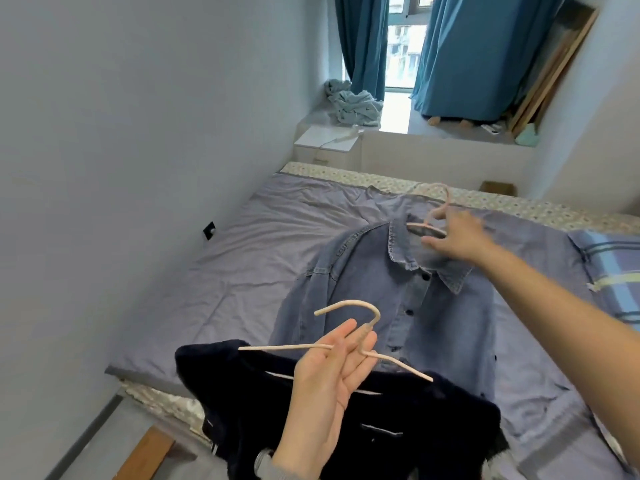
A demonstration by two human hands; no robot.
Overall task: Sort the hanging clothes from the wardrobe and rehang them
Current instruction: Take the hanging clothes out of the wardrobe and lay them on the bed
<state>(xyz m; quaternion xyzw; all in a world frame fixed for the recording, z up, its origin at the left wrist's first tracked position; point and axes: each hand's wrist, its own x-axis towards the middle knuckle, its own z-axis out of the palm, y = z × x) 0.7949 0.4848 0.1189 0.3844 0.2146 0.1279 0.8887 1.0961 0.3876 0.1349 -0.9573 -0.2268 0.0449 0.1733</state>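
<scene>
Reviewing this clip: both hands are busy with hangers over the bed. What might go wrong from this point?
1. The left hand holds the dark garment's hanger between loosely extended fingers; that grip looks light, so the dark garment may slide off.
2. The right hand reaches the denim shirt's hanger; lifting by the hook alone might let the denim shirt slip off it.
</scene>
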